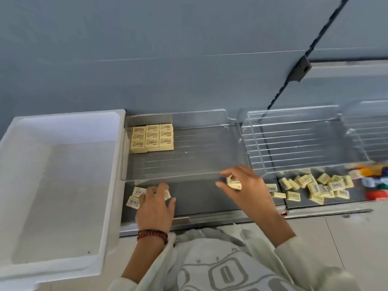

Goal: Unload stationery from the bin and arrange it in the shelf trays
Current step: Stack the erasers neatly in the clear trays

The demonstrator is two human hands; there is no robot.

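A clear shelf tray [210, 164] holds a neat block of pale yellow erasers [152, 138] in its far left corner. My right hand [243, 187] pinches a yellow eraser [233, 182] just over the tray's front edge. On the grey shelf below, my left hand [155, 204] rests over several loose erasers [135, 196], fingers curled onto them. A white plastic bin [63, 185] stands at the left, with nothing visible inside.
A second clear tray [298, 139] sits to the right, and a heap of loose yellow erasers [315, 185] lies on the shelf in front of it. Coloured items [373, 181] lie at the far right. A blue-grey back panel rises behind.
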